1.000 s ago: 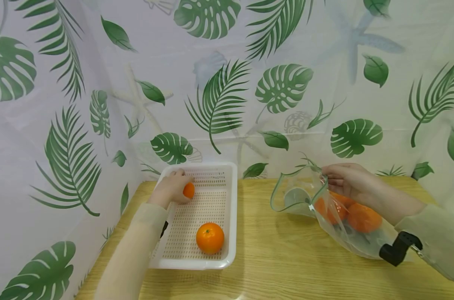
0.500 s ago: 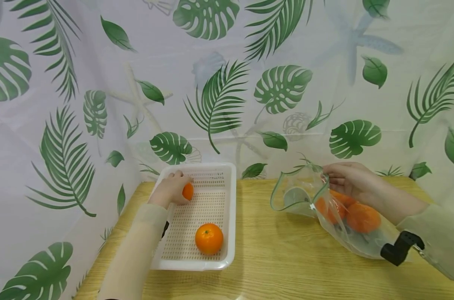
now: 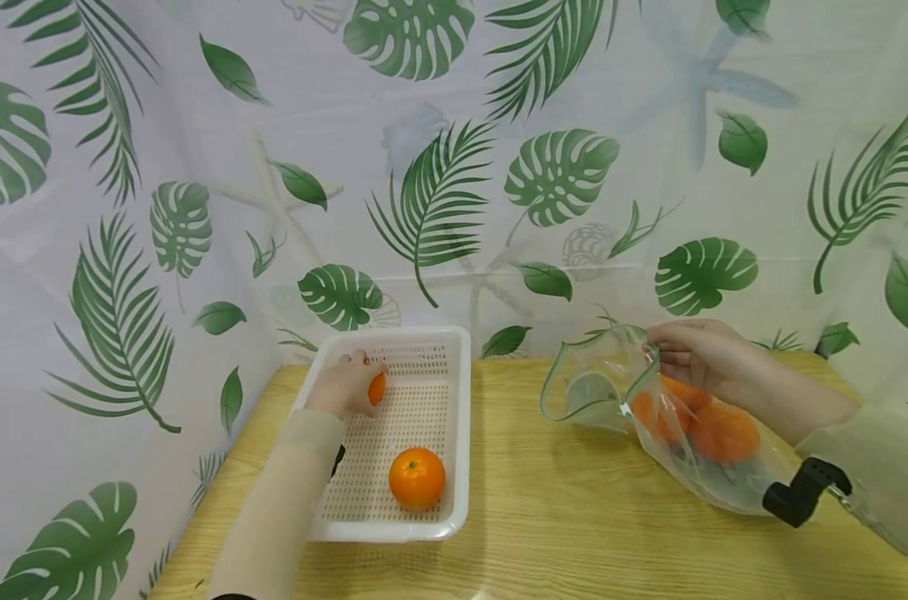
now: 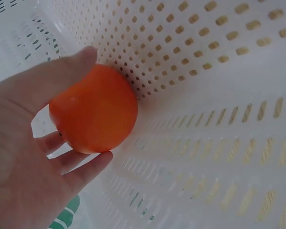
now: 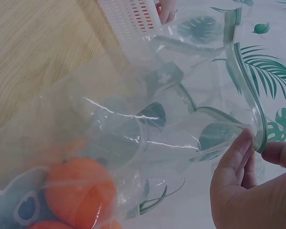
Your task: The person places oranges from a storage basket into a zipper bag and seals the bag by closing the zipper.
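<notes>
In the left wrist view, my left hand (image 4: 35, 143) curls round an orange (image 4: 97, 112), thumb on one side and fingers on the other. This orange is in the far left corner of a white perforated basket (image 3: 461, 433), mostly covered by the hand in the head view. A second orange (image 3: 417, 479) lies in the basket's near right part. My right hand (image 3: 701, 354) pinches the green-edged rim of a clear zip bag (image 3: 731, 492) between thumb and fingers. The bag's mouth gapes toward the basket, and several oranges (image 3: 726, 432) lie inside it.
Basket and bag stand on a wood-grain table (image 3: 529, 517), with a gap of bare wood between them. A white leaf-printed sheet (image 3: 454, 208) rises behind the table and at its sides. A white slider (image 3: 625, 409) sits on the bag's edge.
My left hand and the orange in it have shifted slightly toward me and right within the basket. My right hand keeps its hold on the bag.
</notes>
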A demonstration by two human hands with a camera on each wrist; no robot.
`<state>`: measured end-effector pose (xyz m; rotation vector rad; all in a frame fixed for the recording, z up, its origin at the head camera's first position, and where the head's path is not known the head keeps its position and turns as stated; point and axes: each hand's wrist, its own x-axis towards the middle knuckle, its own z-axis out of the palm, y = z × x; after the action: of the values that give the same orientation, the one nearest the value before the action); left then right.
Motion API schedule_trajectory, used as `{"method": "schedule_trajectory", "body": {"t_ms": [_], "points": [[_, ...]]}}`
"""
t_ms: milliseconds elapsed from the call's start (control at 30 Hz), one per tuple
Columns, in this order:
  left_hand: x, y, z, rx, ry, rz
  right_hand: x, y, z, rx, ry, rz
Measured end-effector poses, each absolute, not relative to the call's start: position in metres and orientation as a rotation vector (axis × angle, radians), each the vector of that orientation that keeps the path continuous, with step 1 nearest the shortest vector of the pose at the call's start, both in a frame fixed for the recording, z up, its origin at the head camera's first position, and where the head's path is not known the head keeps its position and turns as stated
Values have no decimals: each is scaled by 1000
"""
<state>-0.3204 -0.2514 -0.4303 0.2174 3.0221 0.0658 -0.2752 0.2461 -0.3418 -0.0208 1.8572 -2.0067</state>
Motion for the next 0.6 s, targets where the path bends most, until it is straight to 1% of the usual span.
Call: {"method": "schedule_trajectory", "body": {"t_ms": [367,600], "points": [[-323,-247,-438,144,3032,34,-282,247,-338,-41,1840,-1998],[-317,-242,-436,118,3035,34,-288,249,-331,-78,1809,-2012]]}}
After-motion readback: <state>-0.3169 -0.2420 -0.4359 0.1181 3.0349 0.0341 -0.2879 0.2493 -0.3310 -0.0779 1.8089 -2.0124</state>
